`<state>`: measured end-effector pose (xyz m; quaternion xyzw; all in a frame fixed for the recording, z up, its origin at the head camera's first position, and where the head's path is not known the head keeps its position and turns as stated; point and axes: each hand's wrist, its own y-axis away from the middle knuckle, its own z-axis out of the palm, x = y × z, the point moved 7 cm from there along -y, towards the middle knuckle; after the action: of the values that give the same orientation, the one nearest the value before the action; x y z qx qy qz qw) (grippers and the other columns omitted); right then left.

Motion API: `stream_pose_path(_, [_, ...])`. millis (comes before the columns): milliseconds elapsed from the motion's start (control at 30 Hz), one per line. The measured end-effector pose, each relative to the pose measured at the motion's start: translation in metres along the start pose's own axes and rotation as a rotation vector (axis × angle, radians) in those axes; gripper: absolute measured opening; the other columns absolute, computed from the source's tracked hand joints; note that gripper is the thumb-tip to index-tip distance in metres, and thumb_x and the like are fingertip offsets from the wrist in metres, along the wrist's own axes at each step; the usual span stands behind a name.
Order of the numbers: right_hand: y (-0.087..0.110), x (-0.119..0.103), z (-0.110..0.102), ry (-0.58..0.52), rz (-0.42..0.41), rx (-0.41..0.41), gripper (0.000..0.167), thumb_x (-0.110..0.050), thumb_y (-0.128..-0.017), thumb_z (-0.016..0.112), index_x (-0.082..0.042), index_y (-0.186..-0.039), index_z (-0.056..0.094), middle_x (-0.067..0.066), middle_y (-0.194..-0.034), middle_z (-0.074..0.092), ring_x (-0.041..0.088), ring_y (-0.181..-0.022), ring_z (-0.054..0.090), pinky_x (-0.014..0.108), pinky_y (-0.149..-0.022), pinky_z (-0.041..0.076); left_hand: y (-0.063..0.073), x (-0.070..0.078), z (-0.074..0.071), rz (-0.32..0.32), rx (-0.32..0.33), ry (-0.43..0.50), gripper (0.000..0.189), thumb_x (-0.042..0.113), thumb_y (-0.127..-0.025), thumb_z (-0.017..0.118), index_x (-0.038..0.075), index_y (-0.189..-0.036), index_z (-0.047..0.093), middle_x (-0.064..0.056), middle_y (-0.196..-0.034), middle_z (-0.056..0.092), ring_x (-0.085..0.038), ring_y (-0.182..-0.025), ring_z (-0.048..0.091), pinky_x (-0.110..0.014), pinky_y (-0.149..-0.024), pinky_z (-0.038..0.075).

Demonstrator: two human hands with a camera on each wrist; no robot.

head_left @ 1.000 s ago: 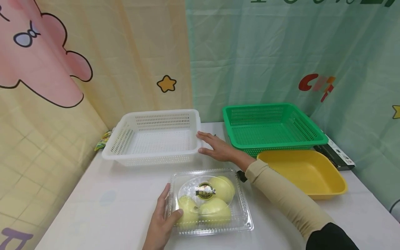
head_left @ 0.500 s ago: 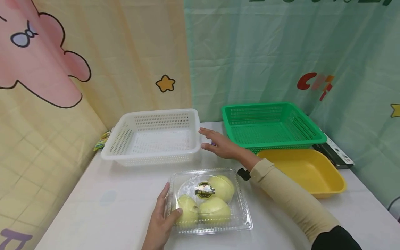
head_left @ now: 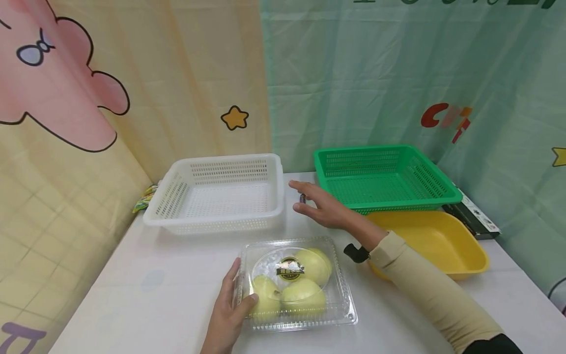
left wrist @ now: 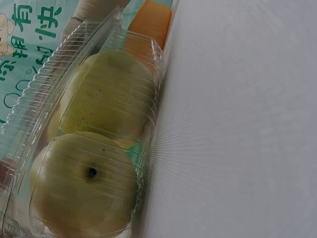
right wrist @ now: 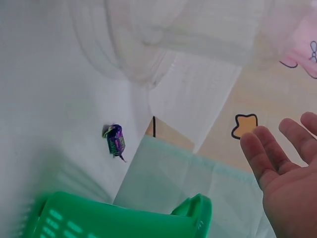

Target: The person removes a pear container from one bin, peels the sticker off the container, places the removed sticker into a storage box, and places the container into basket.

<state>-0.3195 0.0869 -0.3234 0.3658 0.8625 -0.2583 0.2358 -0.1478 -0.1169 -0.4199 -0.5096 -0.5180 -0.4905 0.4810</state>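
My left hand (head_left: 226,309) grips the left side of a clear plastic clamshell box (head_left: 340,305), thumb over the lid and fingers along the edge. Through the lid show three round, pale yellow-green fruits (head_left: 304,296) and a black-and-gold label (head_left: 290,269). In the left wrist view, two fruits (left wrist: 84,183) press close to the clear wall. My right hand (head_left: 326,209) reaches past the box with fingers spread, holding nothing, between the white basket (head_left: 216,219) and the green basket (head_left: 393,204). A small purple wrapped candy (right wrist: 116,141) lies on the table near it, partly hidden in the head view.
A yellow basin (head_left: 435,246) stands in front of the green basket, behind the right forearm. A black-and-white flat box (head_left: 475,216) lies at the right, partly under the baskets. A colourful packet (head_left: 145,199) shows behind the white basket. Printed curtains hang behind the table.
My right hand has drawn back to the right, away from the white basket's edge, bringing the candy into sight. My left hand and the clamshell box have stayed put.
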Motion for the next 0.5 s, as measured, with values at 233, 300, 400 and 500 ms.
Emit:
stream_pose_path(233, [0.02,-0.009,-0.004,-0.034,0.051,0.035,0.058,-0.038,-0.095,0.053,-0.018,-0.146,0.035,0.005,-0.15,0.037,0.031,-0.127,0.046,0.049,-0.104,0.041,0.0,-0.001,-0.001,0.004,0.006,0.0,0.078,0.013,-0.086,0.061,0.031,-0.15,0.019,-0.016,-0.158,0.014,-0.043,-0.144,0.012,-0.068,-0.108,0.015])
stream_pose_path(300, [0.024,-0.01,-0.004,-0.029,0.053,0.052,0.056,-0.036,-0.094,0.055,-0.017,-0.144,0.038,0.006,-0.149,0.039,0.031,-0.126,0.047,0.049,-0.103,0.042,0.0,0.0,-0.001,0.009,0.011,-0.003,0.078,0.012,-0.086,0.061,0.031,-0.15,0.02,-0.014,-0.158,0.015,-0.042,-0.144,0.011,-0.068,-0.109,0.013])
stream_pose_path(400, [0.031,-0.014,-0.003,-0.031,0.046,0.08,0.054,-0.033,-0.093,0.057,-0.017,-0.142,0.041,0.007,-0.146,0.043,0.031,-0.124,0.047,0.05,-0.101,0.043,0.0,0.0,-0.001,0.015,0.011,-0.008,0.078,0.012,-0.086,0.061,0.031,-0.15,0.021,-0.014,-0.158,0.015,-0.042,-0.145,0.011,-0.068,-0.109,0.01])
stream_pose_path(500, [0.037,-0.017,-0.001,-0.039,0.027,0.102,0.053,-0.031,-0.092,0.059,-0.016,-0.14,0.044,0.008,-0.142,0.046,0.031,-0.123,0.047,0.051,-0.1,0.043,0.0,0.0,-0.001,0.014,0.014,-0.006,0.078,0.012,-0.086,0.061,0.031,-0.15,0.021,-0.014,-0.158,0.016,-0.042,-0.145,0.011,-0.068,-0.11,0.01])
